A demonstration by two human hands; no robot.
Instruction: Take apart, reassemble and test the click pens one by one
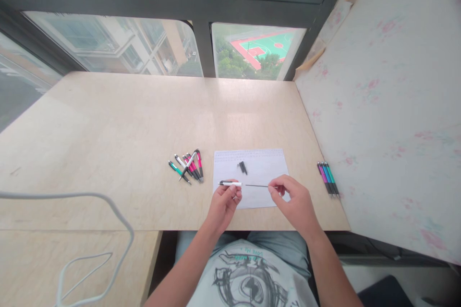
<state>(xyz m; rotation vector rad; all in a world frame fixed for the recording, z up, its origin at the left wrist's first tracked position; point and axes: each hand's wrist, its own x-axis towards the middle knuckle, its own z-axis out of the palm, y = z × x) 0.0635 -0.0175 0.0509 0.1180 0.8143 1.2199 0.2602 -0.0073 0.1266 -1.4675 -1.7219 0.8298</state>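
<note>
I have the left hand (225,203) pinching a white pen barrel (231,183) over the paper (254,200) on the bench (144,124), while the right hand (293,201) holds a thin dark refill (256,185) between thumb and fingers, its end just apart from the barrel. I see small black parts (244,168) lying on the paper, beyond both hands.

Tabletop (108,124): passage, middle left.
Pen pile (193,168): obstacle, left of centre.
Cable (72,195): obstacle, lower left.
Pen row (328,179): obstacle, centre right.
Floral wall (396,105): barrier, right edge.
</note>
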